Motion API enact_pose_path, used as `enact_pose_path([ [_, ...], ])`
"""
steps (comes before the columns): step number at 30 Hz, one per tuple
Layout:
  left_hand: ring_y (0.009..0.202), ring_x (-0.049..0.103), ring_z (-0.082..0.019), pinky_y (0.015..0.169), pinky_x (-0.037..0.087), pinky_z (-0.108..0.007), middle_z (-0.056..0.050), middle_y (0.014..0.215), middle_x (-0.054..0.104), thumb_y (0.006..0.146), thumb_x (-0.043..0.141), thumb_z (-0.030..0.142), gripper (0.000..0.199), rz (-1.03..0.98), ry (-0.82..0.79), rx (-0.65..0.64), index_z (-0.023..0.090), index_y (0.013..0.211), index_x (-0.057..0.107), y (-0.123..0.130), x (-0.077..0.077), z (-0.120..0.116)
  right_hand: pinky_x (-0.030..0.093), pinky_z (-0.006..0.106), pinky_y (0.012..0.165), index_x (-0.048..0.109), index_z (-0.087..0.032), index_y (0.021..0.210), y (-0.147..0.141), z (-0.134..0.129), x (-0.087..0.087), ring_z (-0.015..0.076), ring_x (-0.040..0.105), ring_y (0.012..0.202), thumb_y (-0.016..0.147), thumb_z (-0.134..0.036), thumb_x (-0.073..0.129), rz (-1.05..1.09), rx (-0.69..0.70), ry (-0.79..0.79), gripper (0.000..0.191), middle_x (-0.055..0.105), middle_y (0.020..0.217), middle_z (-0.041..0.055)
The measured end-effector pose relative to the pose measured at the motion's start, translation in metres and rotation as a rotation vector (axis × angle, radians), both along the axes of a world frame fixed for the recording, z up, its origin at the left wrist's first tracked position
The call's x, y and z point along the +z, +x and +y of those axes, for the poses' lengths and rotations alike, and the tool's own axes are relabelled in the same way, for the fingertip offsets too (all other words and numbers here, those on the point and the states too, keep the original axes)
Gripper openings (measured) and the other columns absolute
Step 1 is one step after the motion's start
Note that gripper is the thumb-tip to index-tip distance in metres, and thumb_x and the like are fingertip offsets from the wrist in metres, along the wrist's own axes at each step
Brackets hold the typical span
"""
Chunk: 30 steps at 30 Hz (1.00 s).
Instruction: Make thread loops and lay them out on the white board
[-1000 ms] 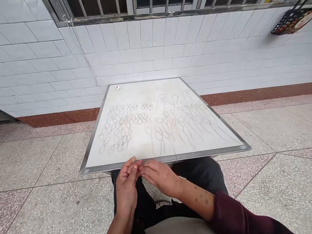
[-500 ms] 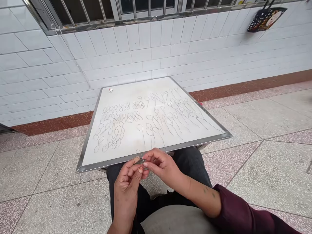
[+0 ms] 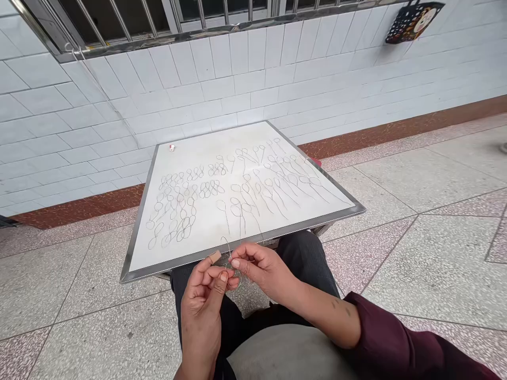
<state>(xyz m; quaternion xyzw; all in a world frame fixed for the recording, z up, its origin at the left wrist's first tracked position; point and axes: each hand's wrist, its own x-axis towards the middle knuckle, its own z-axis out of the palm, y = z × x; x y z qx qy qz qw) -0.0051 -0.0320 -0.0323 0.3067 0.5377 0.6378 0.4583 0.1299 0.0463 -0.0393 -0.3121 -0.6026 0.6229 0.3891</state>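
Near the front edge of the white board, both hands pinch one thin wire (image 3: pixel 228 247) bent into loops. My left hand (image 3: pixel 204 306) grips its lower part between thumb and a finger, while the index finger, with a tan plaster (image 3: pixel 215 257) round its tip, is raised off it. My right hand (image 3: pixel 265 270) holds the wire between thumb and index finger, with a small arc standing above the fingertips. On the board, several wires shaped like figure eights (image 3: pixel 184 228) lie at the left. Single-loop wires with straight tails (image 3: pixel 236 208) lie at the right.
The white board (image 3: pixel 206 141) has a grey metal rim and stands against a white tiled wall (image 3: pixel 222 100). A small red-and-white object (image 3: pixel 172 148) sits at its far left corner. Barred windows and a hanging patterned bag (image 3: pixel 414 21) are above. My knees are under the front edge.
My left index finger has lifted away from the wire, and my hands are slightly further apart. More of the lower loop shows. The view has shifted a little.
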Motion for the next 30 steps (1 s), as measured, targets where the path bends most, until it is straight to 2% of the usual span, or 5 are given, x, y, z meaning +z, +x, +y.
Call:
enact_pose_path([
  [8, 0.074, 0.064, -0.011, 0.071, 0.057, -0.025, -0.001, 0.099, 0.07, 0.076, 0.083, 0.031, 0.042, 0.019, 0.007, 0.096, 0.025, 0.115, 0.069, 0.001, -0.002, 0.0, 0.05, 0.025, 0.063, 0.065, -0.02, 0.087, -0.002, -0.007, -0.002, 0.0124, 0.062, 0.067, 0.09, -0.03, 0.065, -0.027, 0.032, 0.065, 0.011, 0.065, 0.075, -0.0008],
  [16, 0.074, 0.064, -0.012, 0.067, 0.055, -0.024, -0.003, 0.098, 0.073, 0.078, 0.08, 0.033, 0.035, 0.046, 0.0, 0.12, 0.023, 0.111, 0.071, -0.002, -0.005, 0.003, 0.058, 0.024, 0.061, 0.066, -0.02, 0.088, -0.003, -0.01, -0.001, 0.0122, 0.067, 0.067, 0.098, -0.041, 0.056, -0.012, 0.103, 0.108, 0.026, 0.066, 0.079, 0.0009],
  [23, 0.071, 0.061, -0.013, 0.054, 0.048, -0.02, -0.004, 0.092, 0.073, 0.075, 0.083, 0.033, 0.042, 0.129, -0.039, 0.133, 0.021, 0.113, 0.071, -0.005, -0.007, 0.003, 0.057, 0.024, 0.056, 0.065, -0.023, 0.087, -0.003, -0.009, -0.006, 0.0145, 0.063, 0.071, 0.102, -0.046, 0.047, -0.173, 0.114, 0.311, 0.033, 0.062, 0.081, 0.0026],
  [30, 0.057, 0.054, -0.009, 0.047, 0.044, -0.018, 0.002, 0.079, 0.066, 0.079, 0.078, 0.033, 0.045, 0.188, -0.041, 0.1, 0.023, 0.121, 0.066, -0.006, 0.006, 0.007, 0.051, 0.03, 0.068, 0.059, -0.022, 0.087, 0.0, -0.006, -0.007, 0.0171, 0.056, 0.075, 0.105, -0.033, 0.039, -0.364, 0.08, 0.552, 0.03, 0.058, 0.078, 0.0029],
])
